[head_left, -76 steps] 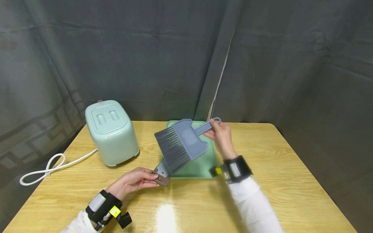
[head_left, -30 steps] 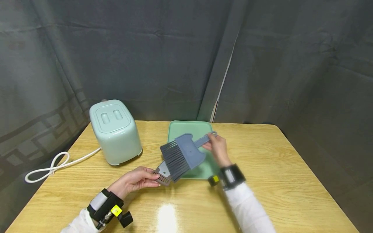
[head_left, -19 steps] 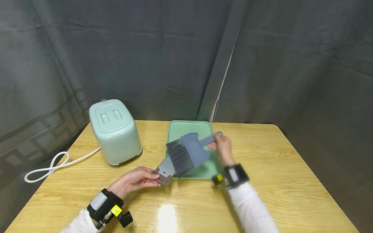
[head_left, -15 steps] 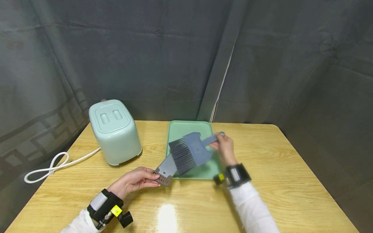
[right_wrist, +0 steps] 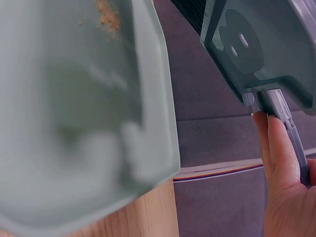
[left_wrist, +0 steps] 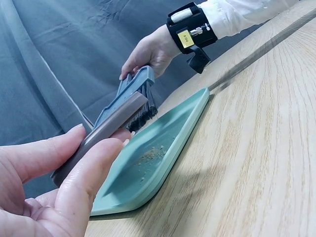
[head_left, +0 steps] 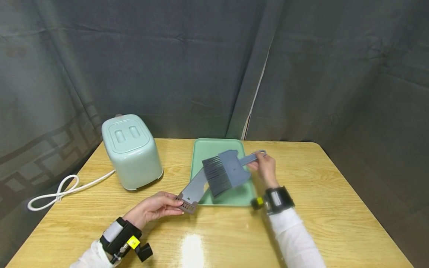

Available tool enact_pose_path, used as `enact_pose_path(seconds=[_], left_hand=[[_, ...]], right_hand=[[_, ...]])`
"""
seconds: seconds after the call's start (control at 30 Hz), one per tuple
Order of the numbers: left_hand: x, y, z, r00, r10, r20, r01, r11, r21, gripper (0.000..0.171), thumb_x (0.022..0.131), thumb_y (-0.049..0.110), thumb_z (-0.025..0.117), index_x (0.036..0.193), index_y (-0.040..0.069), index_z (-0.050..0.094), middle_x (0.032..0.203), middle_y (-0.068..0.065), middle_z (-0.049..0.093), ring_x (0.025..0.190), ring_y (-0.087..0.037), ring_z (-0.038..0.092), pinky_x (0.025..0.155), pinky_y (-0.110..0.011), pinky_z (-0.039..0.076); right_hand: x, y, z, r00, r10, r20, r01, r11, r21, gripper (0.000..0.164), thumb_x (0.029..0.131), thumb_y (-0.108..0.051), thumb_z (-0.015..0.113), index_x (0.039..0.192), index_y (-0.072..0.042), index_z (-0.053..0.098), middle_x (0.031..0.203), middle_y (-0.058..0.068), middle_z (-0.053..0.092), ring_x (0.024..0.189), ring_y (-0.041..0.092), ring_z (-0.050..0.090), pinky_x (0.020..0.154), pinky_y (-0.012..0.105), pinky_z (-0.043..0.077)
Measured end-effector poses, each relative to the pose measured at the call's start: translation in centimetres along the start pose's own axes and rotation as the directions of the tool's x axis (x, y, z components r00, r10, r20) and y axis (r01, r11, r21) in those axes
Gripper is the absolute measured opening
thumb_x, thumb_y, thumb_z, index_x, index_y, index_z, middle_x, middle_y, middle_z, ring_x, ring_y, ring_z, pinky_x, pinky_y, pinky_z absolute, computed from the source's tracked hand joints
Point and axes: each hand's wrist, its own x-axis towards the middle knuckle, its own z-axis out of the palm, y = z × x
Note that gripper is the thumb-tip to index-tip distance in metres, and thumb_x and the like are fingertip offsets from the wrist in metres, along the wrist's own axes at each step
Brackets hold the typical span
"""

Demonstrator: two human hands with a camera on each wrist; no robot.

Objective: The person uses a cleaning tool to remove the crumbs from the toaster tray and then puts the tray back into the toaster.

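- Our left hand (head_left: 155, 207) pinches the metal crumb tray (head_left: 195, 189) by its slotted end (head_left: 191, 208), its far end reaching over the green tray (head_left: 203, 147).
- Our right hand (head_left: 267, 169) grips the brush (head_left: 234, 168) by its handle (head_left: 247, 159); the bristles (head_left: 216, 178) overlap the crumb tray's far end, though we cannot tell whether they touch.
- Crumbs (left_wrist: 152, 155) lie in the green tray; a quick flick of springy bristles could throw others onto the table (head_left: 318, 193).
- Since we hold the crumb tray at one end only, a hard stroke might twist it loose.
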Motion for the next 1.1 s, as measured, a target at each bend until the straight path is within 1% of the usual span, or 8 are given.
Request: enact_pose_path(seconds=[0.27,0.67,0.83,1.03,1.1], left_hand=[[0.0,0.1,0.0,1.000,0.000,0.008,0.000,1.000,0.010,0.018,0.100,-0.007,0.055,0.111,-0.010,0.068,0.097,-0.012,0.076,0.088,-0.016,0.075,0.088,-0.026,0.062],[0.0,0.0,0.1,1.000,0.001,0.009,-0.001,1.000,0.027,0.019,0.099,-0.008,0.054,0.113,-0.013,0.067,0.097,-0.013,0.076,0.086,-0.015,0.075,0.087,-0.026,0.062],[0.0,0.0,0.0,1.000,0.005,0.006,-0.005,0.999,0.032,0.021,0.099,-0.008,0.055,0.116,-0.015,0.065,0.098,-0.014,0.076,0.087,-0.016,0.075,0.087,-0.026,0.062],[0.0,0.0,0.1,1.000,0.001,0.001,-0.001,1.000,0.029,0.020,0.099,-0.007,0.055,0.114,-0.014,0.066,0.097,-0.013,0.076,0.087,-0.016,0.075,0.087,-0.026,0.062],[0.0,0.0,0.1,1.000,0.001,-0.001,-0.001,1.000,0.028,0.019,0.099,-0.007,0.056,0.114,-0.014,0.066,0.097,-0.014,0.076,0.087,-0.016,0.075,0.087,-0.026,0.062]], right_hand=[[0.1,-0.3,-0.6,0.999,-0.034,-0.011,0.033,0.999,-0.027,0.022,0.108,-0.010,0.045,0.113,0.010,0.053,0.069,0.000,0.066,0.057,0.005,0.069,0.069,0.019,0.064],[0.3,-0.6,-1.8,0.999,-0.036,-0.028,0.036,0.999,-0.006,0.021,0.109,-0.011,0.043,0.112,0.008,0.051,0.069,0.000,0.066,0.058,0.005,0.069,0.068,0.018,0.063],[0.4,-0.7,-2.4,0.998,-0.037,-0.044,0.036,0.999,-0.019,0.022,0.109,-0.011,0.042,0.115,0.008,0.051,0.070,-0.001,0.066,0.058,0.005,0.069,0.068,0.018,0.063],[0.4,-1.0,-3.4,0.997,-0.046,-0.061,0.042,0.997,-0.072,0.029,0.109,-0.012,0.041,0.123,0.013,0.048,0.070,-0.003,0.064,0.058,0.003,0.068,0.069,0.017,0.063],[0.3,-1.1,-3.7,0.996,-0.052,-0.072,0.046,0.996,-0.079,0.030,0.110,-0.012,0.041,0.123,0.013,0.048,0.070,-0.004,0.064,0.059,0.002,0.068,0.069,0.017,0.063]])
